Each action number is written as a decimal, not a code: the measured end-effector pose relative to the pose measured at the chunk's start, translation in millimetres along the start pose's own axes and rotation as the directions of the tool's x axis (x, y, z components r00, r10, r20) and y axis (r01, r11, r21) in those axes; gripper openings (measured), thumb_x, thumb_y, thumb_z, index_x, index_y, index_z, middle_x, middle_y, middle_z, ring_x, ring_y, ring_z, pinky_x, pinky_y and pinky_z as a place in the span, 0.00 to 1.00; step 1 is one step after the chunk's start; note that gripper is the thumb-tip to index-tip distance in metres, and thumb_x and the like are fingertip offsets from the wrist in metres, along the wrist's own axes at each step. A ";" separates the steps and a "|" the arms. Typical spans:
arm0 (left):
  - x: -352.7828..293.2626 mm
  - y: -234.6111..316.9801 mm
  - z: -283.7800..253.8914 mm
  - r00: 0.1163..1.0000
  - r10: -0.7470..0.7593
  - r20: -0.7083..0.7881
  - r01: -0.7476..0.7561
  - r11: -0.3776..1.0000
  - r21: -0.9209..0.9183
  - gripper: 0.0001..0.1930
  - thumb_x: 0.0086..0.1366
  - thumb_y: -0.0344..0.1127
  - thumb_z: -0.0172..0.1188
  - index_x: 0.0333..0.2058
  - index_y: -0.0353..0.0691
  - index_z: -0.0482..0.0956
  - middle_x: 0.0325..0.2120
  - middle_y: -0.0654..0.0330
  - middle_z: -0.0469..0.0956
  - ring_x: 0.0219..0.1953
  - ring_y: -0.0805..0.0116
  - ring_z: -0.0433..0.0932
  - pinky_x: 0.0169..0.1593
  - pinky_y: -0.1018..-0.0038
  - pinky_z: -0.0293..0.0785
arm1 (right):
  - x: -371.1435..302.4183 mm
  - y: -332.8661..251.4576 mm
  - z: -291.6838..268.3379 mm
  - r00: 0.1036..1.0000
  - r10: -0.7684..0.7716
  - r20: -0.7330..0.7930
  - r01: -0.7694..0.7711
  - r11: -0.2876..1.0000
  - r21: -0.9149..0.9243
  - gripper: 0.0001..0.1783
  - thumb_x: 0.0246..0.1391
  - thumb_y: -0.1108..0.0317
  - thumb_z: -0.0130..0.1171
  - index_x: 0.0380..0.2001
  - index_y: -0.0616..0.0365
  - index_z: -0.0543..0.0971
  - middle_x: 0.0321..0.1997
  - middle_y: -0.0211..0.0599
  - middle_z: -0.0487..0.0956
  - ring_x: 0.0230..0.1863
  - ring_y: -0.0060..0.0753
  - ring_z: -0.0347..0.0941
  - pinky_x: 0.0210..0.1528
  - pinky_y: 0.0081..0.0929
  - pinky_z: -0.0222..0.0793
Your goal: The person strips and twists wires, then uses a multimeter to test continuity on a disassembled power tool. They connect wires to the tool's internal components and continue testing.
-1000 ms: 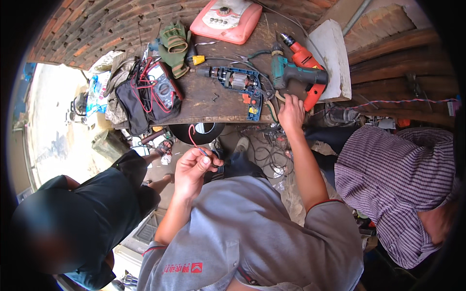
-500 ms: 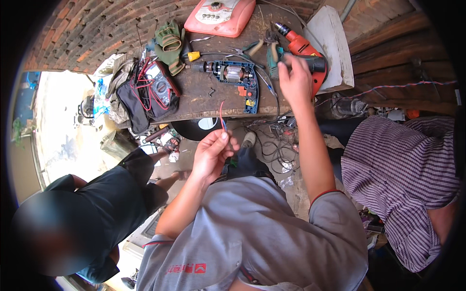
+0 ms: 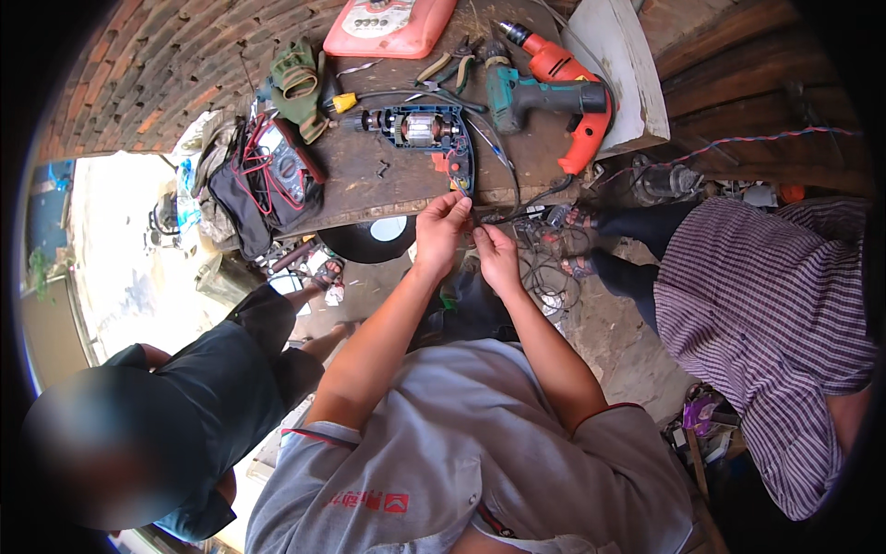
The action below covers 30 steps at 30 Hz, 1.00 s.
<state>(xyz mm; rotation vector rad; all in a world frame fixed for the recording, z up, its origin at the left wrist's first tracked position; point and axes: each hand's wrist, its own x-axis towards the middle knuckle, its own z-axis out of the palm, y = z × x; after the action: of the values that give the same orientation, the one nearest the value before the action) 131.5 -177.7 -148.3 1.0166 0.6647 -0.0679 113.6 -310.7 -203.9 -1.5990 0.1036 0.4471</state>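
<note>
Just off the front edge of the workbench, my left hand (image 3: 441,231) is closed in a pinch on a thin wire (image 3: 464,191). Close beside it, my right hand (image 3: 499,258) is pinched too; what lies between its fingertips is too small to make out. Beyond my fingers lies an opened blue drill (image 3: 427,127), its motor and gears bare and its handle end pointing toward my left hand. Small dark screws (image 3: 383,169) lie left of the drill's handle.
A teal cordless drill (image 3: 531,98) and a red drill (image 3: 563,69) lie on the right of the workbench (image 3: 351,194). Pliers (image 3: 449,69) are behind the opened drill. Leftward are a multimeter (image 3: 288,164) and gloves (image 3: 298,88). People stand at both sides.
My right hand has come back from beside the teal drill to meet my left hand. The left hand has moved right and forward with the wire. The view has shifted slightly.
</note>
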 end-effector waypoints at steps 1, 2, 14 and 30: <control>3.3 -2.7 -4.8 1.000 0.023 0.010 -0.023 0.996 0.082 0.10 0.71 0.31 0.61 0.49 0.36 0.80 0.37 0.65 0.81 0.36 0.77 0.78 0.38 0.77 0.77 | 1.0 4.8 1.3 1.000 0.000 0.005 0.000 1.000 -0.018 0.14 0.69 0.62 0.56 0.44 0.64 0.82 0.31 0.30 0.83 0.35 0.21 0.75 0.40 0.25 0.71; 3.8 -0.8 -8.0 0.999 0.042 0.018 -0.044 0.986 0.163 0.11 0.71 0.29 0.61 0.50 0.36 0.80 0.37 0.65 0.80 0.35 0.77 0.78 0.38 0.77 0.77 | 0.7 3.0 4.7 1.000 0.004 0.012 -0.004 0.999 -0.036 0.14 0.69 0.62 0.56 0.44 0.64 0.82 0.30 0.30 0.82 0.34 0.21 0.75 0.40 0.24 0.71; 34.6 11.8 -39.1 0.918 0.334 0.215 -0.389 0.640 0.663 0.15 0.66 0.27 0.66 0.52 0.36 0.82 0.32 0.68 0.80 0.31 0.79 0.73 0.38 0.80 0.74 | 18.8 -2.6 33.3 1.000 0.029 0.000 -0.029 0.993 0.112 0.16 0.69 0.61 0.57 0.36 0.64 0.81 0.22 0.26 0.76 0.26 0.17 0.67 0.29 0.26 0.64; -118.0 98.6 -31.7 0.998 0.000 0.059 0.000 1.000 -0.005 0.09 0.72 0.31 0.61 0.46 0.34 0.80 0.31 0.58 0.84 0.31 0.74 0.82 0.30 0.81 0.75 | -42.3 -109.2 6.7 0.931 -0.230 0.284 0.182 0.965 0.186 0.09 0.63 0.68 0.65 0.42 0.63 0.82 0.33 0.28 0.81 0.32 0.16 0.74 0.34 0.20 0.70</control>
<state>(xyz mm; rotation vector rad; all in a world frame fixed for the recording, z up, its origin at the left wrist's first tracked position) 56.0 -127.8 -20.0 1.0062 0.6110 -0.0957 109.6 -303.0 -86.9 -1.3523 -0.2570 0.5014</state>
